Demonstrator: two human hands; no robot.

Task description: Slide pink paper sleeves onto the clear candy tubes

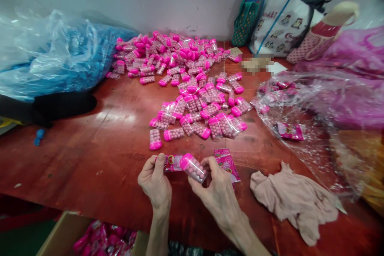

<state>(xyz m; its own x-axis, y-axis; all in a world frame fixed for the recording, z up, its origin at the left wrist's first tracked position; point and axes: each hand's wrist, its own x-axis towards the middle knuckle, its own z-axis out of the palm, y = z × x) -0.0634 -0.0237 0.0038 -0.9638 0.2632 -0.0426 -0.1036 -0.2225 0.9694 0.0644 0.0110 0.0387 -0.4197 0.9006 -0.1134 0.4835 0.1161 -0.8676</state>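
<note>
My left hand pinches the left end of a small printed pink packet, thumb on top. In my right hand is a clear bottle of pink balls with a bright pink cap, tilted with the cap toward the upper left. The bottle's capped end overlaps the packet's right end; I cannot tell whether it is inside or in front. Beside my right hand, partly hidden by it, more pink packets lie on the table. Several loose bottles lie just beyond both hands.
A large heap of similar bottles lies by the wall. Blue plastic bags are at left, clear plastic with packets at right. A beige cloth lies near right; a cardboard box of filled packets stands below the table edge.
</note>
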